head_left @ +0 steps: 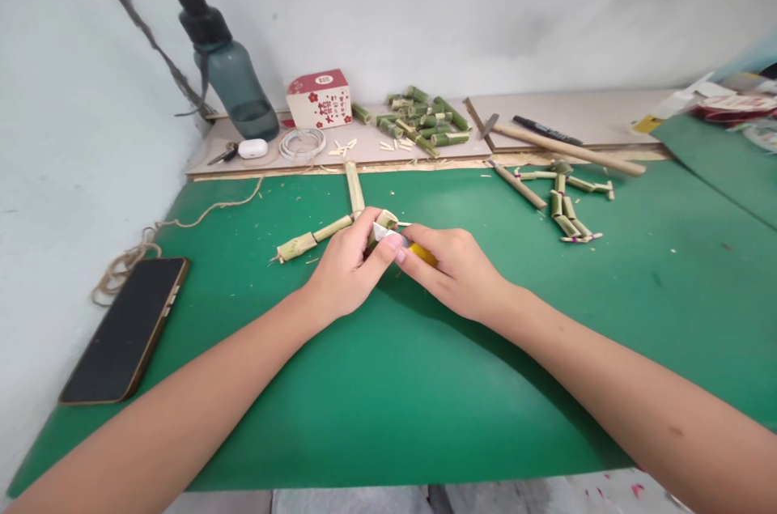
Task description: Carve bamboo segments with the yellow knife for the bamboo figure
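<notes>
My left hand (pixel 349 263) is closed round a short green bamboo piece (pixel 387 218), its cut end facing up. In my right hand (pixel 458 267) is a yellow-handled utility knife (pixel 423 253), its blade lying against the bamboo by my left thumb. My fingers hide much of both. Just behind my left hand, jointed bamboo sections (pixel 297 247) lie on the green mat, with another bamboo length (pixel 354 186) pointing away from me. Farther right rests a small bamboo figure (pixel 562 202) of tied segments.
A phone (pixel 125 332) and twine (pixel 125 263) lie at left. Along the back board stand a bottle (pixel 236 85) and a box (pixel 320 99), near a pile of bamboo pieces (pixel 434 121). A hammer (pixel 564 148), a black marker (pixel 546 130) and a chisel-like tool (pixel 519 186) lie at right.
</notes>
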Motion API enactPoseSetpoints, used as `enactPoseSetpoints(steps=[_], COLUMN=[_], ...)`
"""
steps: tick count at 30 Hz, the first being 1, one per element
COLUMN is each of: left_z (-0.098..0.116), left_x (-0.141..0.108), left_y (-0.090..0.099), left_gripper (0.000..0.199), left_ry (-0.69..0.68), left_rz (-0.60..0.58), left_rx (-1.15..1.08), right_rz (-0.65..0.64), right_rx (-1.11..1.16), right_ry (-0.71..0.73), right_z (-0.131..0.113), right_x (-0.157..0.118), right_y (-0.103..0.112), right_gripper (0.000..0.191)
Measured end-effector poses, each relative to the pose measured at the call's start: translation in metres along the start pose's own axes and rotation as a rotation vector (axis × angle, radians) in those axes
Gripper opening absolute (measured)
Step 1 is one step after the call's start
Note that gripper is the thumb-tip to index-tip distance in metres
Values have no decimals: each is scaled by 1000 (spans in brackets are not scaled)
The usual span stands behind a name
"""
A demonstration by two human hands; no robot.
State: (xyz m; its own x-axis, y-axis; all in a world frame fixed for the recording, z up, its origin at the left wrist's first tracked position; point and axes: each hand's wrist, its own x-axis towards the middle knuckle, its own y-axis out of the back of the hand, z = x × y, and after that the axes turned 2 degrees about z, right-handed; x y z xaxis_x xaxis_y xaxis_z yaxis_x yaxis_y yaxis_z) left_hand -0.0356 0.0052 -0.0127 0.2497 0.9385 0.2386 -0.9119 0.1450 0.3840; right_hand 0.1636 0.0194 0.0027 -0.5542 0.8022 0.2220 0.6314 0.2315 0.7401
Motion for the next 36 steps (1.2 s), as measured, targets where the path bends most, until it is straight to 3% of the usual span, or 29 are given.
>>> enactPoseSetpoints(steps=[36], left_z=[1], left_x=[0], left_y=[0], left_gripper=[24], left_ry=[5], left_rz=[11], left_rx=[8], right_rz=[-21], right_rx=[-12], right_ry=[26], right_z=[-4], right_x=[0], right_y=[1], right_gripper=[30])
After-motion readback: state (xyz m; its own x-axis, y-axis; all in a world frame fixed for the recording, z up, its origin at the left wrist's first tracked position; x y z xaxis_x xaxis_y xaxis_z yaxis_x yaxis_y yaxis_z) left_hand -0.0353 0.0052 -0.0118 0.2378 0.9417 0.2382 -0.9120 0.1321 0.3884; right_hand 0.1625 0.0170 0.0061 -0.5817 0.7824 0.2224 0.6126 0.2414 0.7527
